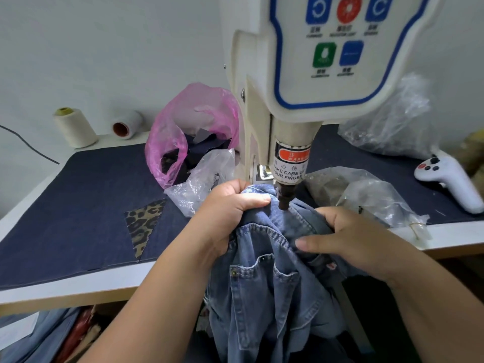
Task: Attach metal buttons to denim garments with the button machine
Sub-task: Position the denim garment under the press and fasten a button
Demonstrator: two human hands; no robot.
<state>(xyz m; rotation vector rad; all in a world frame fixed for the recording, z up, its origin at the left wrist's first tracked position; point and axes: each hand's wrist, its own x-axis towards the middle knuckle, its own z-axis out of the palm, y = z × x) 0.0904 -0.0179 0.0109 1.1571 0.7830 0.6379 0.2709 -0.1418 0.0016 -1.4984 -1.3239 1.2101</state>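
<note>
The scene is being lit evenly and brightly by soft, diffuse light; only faint shadows are being cast. Straight lines are being bowed by wide-angle distortion towards the edges, and the control panel [337,45] is being slightly blurred.

Pink bag [183,132]; two thread cones [76,128] (one lying sideways); white controller [450,179]; leopard-print patch [144,224].
</note>
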